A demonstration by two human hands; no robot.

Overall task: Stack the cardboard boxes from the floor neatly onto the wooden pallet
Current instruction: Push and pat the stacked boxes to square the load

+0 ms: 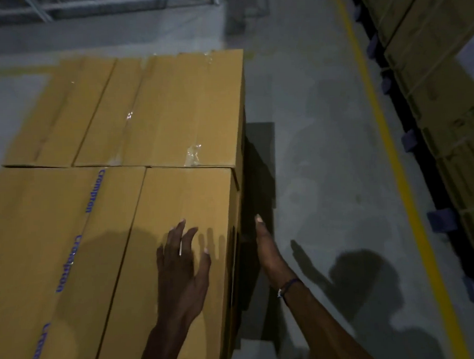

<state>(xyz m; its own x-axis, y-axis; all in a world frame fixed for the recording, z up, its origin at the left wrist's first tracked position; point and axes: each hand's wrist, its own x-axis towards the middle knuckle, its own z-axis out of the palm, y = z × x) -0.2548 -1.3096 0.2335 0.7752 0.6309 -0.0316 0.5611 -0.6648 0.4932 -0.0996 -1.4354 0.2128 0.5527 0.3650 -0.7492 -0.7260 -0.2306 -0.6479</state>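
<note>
A stack of brown cardboard boxes fills the left of the head view, seen from above. The near right box [177, 208] has my left hand [182, 264] lying flat on its top, fingers spread. My right hand [268, 253] is held flat and upright beside that box's right side face, just off it or touching; I cannot tell which. To the left sits a box with blue printed tape [44, 239]. Two more boxes [163, 109] lie behind, sealed with clear tape. The pallet under the stack is hidden.
Grey concrete floor [323, 149] runs along the right of the stack, with a yellow line [384, 126] painted on it. Beyond the line stands a tall row of stacked cartons [442, 78] on dark pallets. Metal racking shows at the top left.
</note>
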